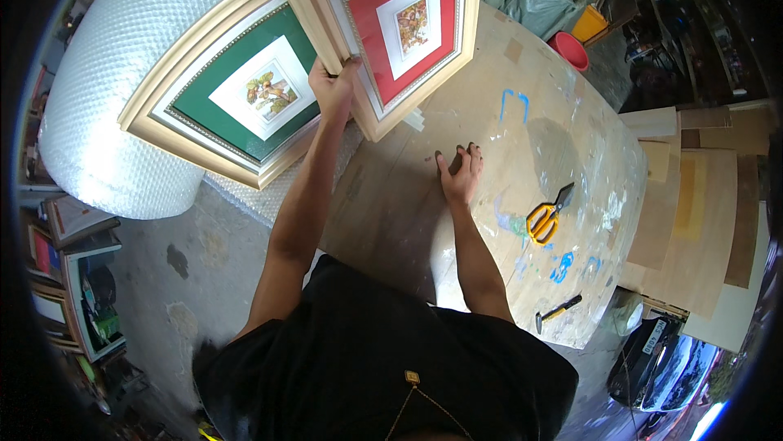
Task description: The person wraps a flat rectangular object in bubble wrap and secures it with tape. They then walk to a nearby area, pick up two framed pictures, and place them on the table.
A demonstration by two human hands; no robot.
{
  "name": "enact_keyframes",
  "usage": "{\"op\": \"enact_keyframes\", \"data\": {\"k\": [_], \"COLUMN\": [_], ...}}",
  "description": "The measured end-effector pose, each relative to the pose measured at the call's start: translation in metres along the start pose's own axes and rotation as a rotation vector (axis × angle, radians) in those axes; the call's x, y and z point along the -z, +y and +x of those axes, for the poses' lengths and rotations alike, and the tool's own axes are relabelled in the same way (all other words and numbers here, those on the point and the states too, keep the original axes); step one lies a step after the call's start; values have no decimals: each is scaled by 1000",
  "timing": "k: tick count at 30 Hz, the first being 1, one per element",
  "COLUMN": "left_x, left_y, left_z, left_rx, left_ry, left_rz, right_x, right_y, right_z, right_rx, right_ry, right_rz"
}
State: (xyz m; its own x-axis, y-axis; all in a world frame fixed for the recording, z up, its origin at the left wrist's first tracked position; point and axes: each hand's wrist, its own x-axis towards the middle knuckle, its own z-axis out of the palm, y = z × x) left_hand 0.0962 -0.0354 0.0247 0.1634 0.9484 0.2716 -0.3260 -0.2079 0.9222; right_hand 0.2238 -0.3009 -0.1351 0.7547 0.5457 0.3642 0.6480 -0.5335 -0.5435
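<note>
My left hand (pixel 333 88) is closed around the wooden edge of a picture frame (pixel 447 13) with a red mat and a small coloured print. This frame stands tilted and overlaps a second picture frame (pixel 214 106) with a green mat, which lies by a bubble wrap roll (pixel 102 115). Flat bubble wrap (pixel 253 198) shows below the green one. On the paint-marked wooden worktable (pixel 391 196), my right hand (pixel 463 176) rests with its fingers apart and holds nothing. Yellow-handled scissors (pixel 544 219) lie to its right.
A small hammer (pixel 559 310) lies near the table's front right edge. Boards (pixel 693 196) lean or lie past the right side. A red tub (pixel 569 51) and a green sack (pixel 534 0) stand beyond the far edge. Stacked frames (pixel 69 278) fill the lower left.
</note>
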Motion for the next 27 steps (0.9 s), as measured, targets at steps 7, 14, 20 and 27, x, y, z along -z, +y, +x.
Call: {"op": "enact_keyframes", "data": {"k": [7,14,20,27], "left_x": [6,7,22,39], "left_y": [3,15,29,22], "left_z": [-2,1,9,30], "left_rx": [61,108,265,232], "left_ry": [-62,-146,-337,-485], "left_rz": [31,84,165,283], "right_x": [-3,-49,-77,-86], "right_y": [-15,-123,-141,-143], "right_z": [2,11,3,4], "right_rx": [54,93,-42,-84], "right_ry": [13,-128,-56,-50], "right_rz": [127,591,490,460]}}
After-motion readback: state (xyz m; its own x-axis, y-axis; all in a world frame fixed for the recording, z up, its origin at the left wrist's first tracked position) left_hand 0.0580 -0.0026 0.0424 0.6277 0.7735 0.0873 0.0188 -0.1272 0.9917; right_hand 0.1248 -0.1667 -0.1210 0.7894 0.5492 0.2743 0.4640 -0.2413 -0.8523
